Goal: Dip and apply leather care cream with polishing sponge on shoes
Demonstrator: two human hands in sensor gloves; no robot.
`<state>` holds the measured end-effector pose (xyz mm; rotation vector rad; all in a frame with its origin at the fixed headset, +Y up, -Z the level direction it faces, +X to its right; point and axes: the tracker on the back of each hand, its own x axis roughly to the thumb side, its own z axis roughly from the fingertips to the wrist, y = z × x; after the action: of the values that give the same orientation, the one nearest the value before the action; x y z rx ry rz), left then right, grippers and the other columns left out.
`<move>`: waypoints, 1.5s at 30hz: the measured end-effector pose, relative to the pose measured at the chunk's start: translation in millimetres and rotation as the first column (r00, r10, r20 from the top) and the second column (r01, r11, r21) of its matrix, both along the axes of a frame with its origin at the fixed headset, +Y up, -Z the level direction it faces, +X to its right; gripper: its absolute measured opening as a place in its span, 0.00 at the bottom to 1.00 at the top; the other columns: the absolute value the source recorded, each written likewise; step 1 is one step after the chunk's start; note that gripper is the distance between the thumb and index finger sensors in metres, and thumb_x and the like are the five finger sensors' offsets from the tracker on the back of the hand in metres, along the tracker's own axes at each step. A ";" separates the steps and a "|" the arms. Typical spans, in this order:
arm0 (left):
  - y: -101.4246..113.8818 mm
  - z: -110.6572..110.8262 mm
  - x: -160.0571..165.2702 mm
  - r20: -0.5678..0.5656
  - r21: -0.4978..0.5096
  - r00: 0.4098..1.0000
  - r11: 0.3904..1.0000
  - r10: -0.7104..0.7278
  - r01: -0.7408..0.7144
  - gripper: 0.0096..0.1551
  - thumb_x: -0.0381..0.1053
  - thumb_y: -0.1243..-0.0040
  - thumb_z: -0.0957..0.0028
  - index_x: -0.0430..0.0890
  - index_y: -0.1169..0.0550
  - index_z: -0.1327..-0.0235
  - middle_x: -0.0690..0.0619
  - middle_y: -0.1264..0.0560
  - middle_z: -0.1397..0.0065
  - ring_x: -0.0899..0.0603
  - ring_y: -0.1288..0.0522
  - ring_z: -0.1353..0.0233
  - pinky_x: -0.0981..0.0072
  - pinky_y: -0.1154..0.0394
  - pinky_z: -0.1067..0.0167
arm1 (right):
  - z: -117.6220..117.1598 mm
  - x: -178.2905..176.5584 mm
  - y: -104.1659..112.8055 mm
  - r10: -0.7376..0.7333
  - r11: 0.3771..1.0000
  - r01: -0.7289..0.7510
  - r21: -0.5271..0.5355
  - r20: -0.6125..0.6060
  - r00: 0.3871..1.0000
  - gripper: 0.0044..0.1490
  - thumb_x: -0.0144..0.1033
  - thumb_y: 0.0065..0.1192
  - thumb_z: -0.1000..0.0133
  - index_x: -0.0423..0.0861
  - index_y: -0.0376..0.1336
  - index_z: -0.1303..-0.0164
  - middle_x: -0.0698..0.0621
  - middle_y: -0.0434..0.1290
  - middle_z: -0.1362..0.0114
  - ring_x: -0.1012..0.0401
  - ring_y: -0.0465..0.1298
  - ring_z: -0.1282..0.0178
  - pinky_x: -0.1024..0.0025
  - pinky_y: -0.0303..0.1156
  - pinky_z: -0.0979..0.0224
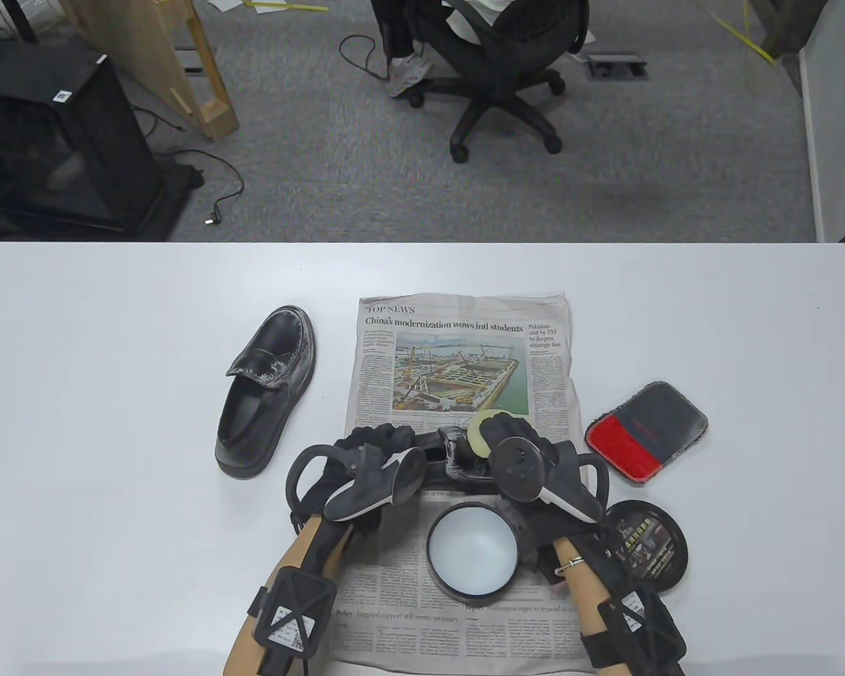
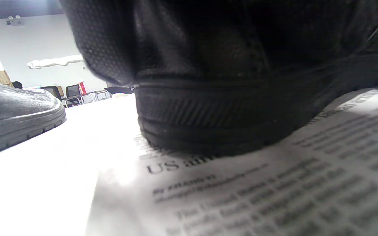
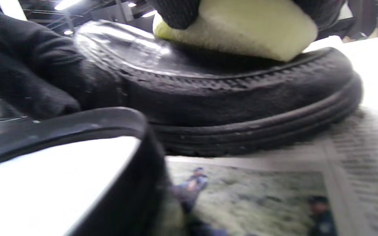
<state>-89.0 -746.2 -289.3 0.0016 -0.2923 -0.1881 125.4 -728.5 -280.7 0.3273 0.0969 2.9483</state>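
Surroundings: worktop, newspaper, cloth pad and room beyond

A white worktop (image 1: 113, 338) carries an open newspaper (image 1: 465, 338) near its middle, headline page facing up. A red-and-grey cloth pad (image 1: 646, 432) lies on the worktop just beside the newspaper's right edge. Beyond the worktop's far edge is grey carpet (image 1: 366, 176). On it stands a black swivel office chair (image 1: 505, 77) with a seated person's shoe (image 1: 407, 74) beside its base, a black cabinet (image 1: 56, 141) at far left, a wooden frame (image 1: 204, 70) next to it, and a loose black cable (image 1: 218, 190).
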 end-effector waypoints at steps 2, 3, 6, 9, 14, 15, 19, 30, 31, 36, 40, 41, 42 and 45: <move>0.0 0.5 -0.1 -0.004 0.006 1.000 1.000 -0.001 0.001 0.48 0.73 0.38 0.65 0.57 0.28 0.27 0.53 0.21 0.25 0.43 0.22 0.29 0.55 0.21 0.37 | -2.6 8.0 -3.1 0.005 1.000 -0.006 0.003 0.029 1.000 0.31 0.37 0.44 0.32 0.50 0.50 0.17 0.47 0.57 0.14 0.46 0.61 0.16 0.47 0.62 0.23; 0.3 0.8 -0.1 -0.006 0.008 1.000 1.000 -0.002 0.002 0.48 0.73 0.38 0.65 0.57 0.28 0.27 0.53 0.21 0.25 0.43 0.22 0.30 0.55 0.21 0.37 | -2.7 10.2 -3.6 0.008 1.000 -0.008 0.006 0.038 0.999 0.31 0.37 0.45 0.32 0.50 0.50 0.17 0.46 0.57 0.14 0.46 0.62 0.17 0.49 0.62 0.22; 0.6 1.2 0.1 -0.011 0.012 1.000 1.000 -0.008 0.008 0.49 0.73 0.38 0.65 0.57 0.28 0.26 0.53 0.21 0.26 0.44 0.21 0.30 0.55 0.21 0.38 | 1.6 15.2 -4.0 0.128 0.991 -0.129 0.038 0.048 0.991 0.31 0.36 0.46 0.33 0.50 0.51 0.17 0.46 0.57 0.14 0.45 0.62 0.17 0.51 0.62 0.22; 1.0 1.5 0.0 -0.014 0.012 1.000 1.000 -0.014 0.014 0.49 0.74 0.39 0.65 0.57 0.28 0.26 0.53 0.21 0.26 0.43 0.21 0.30 0.56 0.20 0.39 | 8.1 19.0 -5.0 0.285 0.954 -0.290 0.071 0.065 0.956 0.31 0.35 0.47 0.34 0.48 0.51 0.18 0.43 0.58 0.15 0.44 0.65 0.19 0.53 0.66 0.24; 1.3 1.4 0.3 -0.016 0.011 1.000 1.000 -0.020 0.020 0.49 0.74 0.39 0.65 0.57 0.28 0.26 0.53 0.21 0.26 0.43 0.21 0.30 0.56 0.20 0.39 | 28.9 24.2 -6.8 0.339 0.935 -0.343 0.091 0.055 0.939 0.32 0.33 0.49 0.34 0.39 0.52 0.19 0.36 0.61 0.19 0.41 0.72 0.26 0.55 0.74 0.31; 1.2 1.4 0.4 -0.014 0.010 1.000 1.000 -0.019 0.019 0.49 0.74 0.39 0.65 0.57 0.28 0.26 0.53 0.21 0.26 0.43 0.21 0.30 0.56 0.20 0.39 | 34.6 21.3 -6.8 0.353 0.929 -0.355 0.106 0.039 0.935 0.32 0.33 0.49 0.34 0.38 0.52 0.19 0.35 0.61 0.20 0.40 0.72 0.27 0.55 0.75 0.31; 0.9 0.6 0.9 0.001 0.003 1.000 1.000 -0.018 0.018 0.49 0.73 0.38 0.65 0.57 0.28 0.27 0.53 0.21 0.25 0.43 0.22 0.29 0.56 0.20 0.38 | 45.9 9.1 -1.0 0.347 0.927 -0.340 0.157 -0.019 0.938 0.32 0.33 0.49 0.34 0.38 0.54 0.19 0.36 0.62 0.19 0.39 0.70 0.25 0.51 0.73 0.30; -0.2 0.4 0.0 0.011 -0.006 1.000 1.000 0.005 -0.005 0.48 0.73 0.39 0.63 0.57 0.28 0.26 0.53 0.22 0.24 0.43 0.22 0.29 0.55 0.21 0.37 | -5.4 11.4 -3.4 0.043 0.999 -0.043 -0.005 0.079 0.996 0.31 0.36 0.44 0.32 0.47 0.51 0.16 0.44 0.56 0.13 0.44 0.60 0.15 0.46 0.58 0.21; -0.1 0.7 -0.1 0.011 -0.006 1.000 1.000 0.002 -0.001 0.47 0.73 0.39 0.62 0.57 0.28 0.26 0.52 0.22 0.24 0.43 0.22 0.29 0.55 0.21 0.37 | -5.2 13.6 -4.3 0.061 0.998 -0.061 -0.002 0.085 0.995 0.31 0.36 0.45 0.32 0.48 0.51 0.17 0.45 0.56 0.13 0.44 0.59 0.16 0.46 0.58 0.22; 0.0 1.0 0.2 0.013 -0.015 1.000 1.000 -0.006 0.006 0.46 0.73 0.40 0.60 0.57 0.29 0.25 0.52 0.22 0.24 0.43 0.22 0.29 0.55 0.21 0.37 | 5.4 30.1 -7.6 0.233 0.971 -0.237 0.021 0.121 0.965 0.31 0.35 0.46 0.33 0.47 0.50 0.17 0.42 0.57 0.15 0.42 0.63 0.18 0.50 0.63 0.23; 0.3 1.0 0.7 0.010 -0.021 1.000 1.000 -0.013 0.013 0.46 0.72 0.40 0.59 0.56 0.29 0.25 0.52 0.22 0.24 0.42 0.22 0.29 0.54 0.21 0.38 | 23.8 36.2 -6.4 0.255 0.966 -0.258 0.023 0.099 0.962 0.32 0.33 0.47 0.33 0.40 0.51 0.18 0.36 0.59 0.18 0.40 0.69 0.24 0.51 0.69 0.28; 0.3 1.0 0.8 0.011 -0.019 1.000 1.000 -0.015 0.016 0.46 0.72 0.40 0.59 0.56 0.29 0.25 0.52 0.22 0.24 0.42 0.22 0.29 0.54 0.21 0.38 | 30.0 34.4 -5.7 0.267 0.963 -0.270 0.026 0.082 0.960 0.32 0.33 0.48 0.33 0.38 0.51 0.19 0.35 0.60 0.19 0.40 0.70 0.25 0.51 0.70 0.29; 0.2 1.0 0.7 0.011 -0.018 1.000 1.000 -0.015 0.015 0.46 0.72 0.40 0.59 0.56 0.29 0.25 0.52 0.22 0.24 0.42 0.22 0.29 0.54 0.21 0.38 | 34.7 31.9 -5.1 0.276 0.960 -0.279 0.034 0.063 0.959 0.32 0.33 0.48 0.33 0.37 0.52 0.19 0.34 0.61 0.19 0.39 0.71 0.26 0.51 0.71 0.29; -0.1 0.7 0.7 0.018 -0.016 1.000 1.000 -0.005 0.005 0.46 0.72 0.39 0.61 0.57 0.29 0.26 0.52 0.22 0.24 0.42 0.22 0.28 0.54 0.21 0.37 | 47.4 17.4 -0.9 0.328 0.940 -0.327 0.096 0.001 0.945 0.33 0.33 0.49 0.34 0.36 0.53 0.19 0.34 0.62 0.20 0.39 0.71 0.26 0.49 0.70 0.29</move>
<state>-88.2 -746.3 -288.5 -0.0136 -0.3116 -0.1906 142.8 -729.4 -233.3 0.3793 0.0128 3.2890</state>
